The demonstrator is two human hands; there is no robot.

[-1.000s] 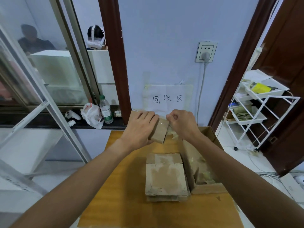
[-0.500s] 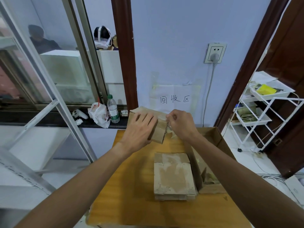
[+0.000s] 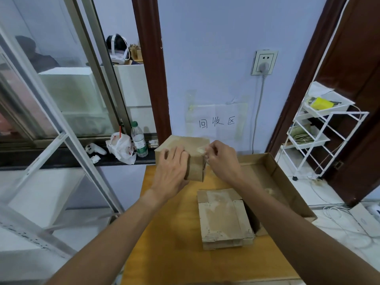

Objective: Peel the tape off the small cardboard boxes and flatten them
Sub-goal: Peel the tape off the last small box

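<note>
- Cardboard, brown and not yet collapsed: in the head view the small box (image 3: 195,169) is held above the worktop's (image 3: 168,233) far edge. The left hand (image 3: 171,175) grips its near side, fingers curled over the top.
- The right hand (image 3: 223,161) pinches a strip of clear tape (image 3: 202,150) at the box's top right corner, fingers closed on it. The peel looks barely begun.
- Towards the worktop's right edge lies a stack of flattened boxes (image 3: 224,219), so some appear finished. The held one needs stripping and flattening.
- An open carton (image 3: 277,175) sits at the far right corner. I cannot tell whether more boxes wait inside.
</note>
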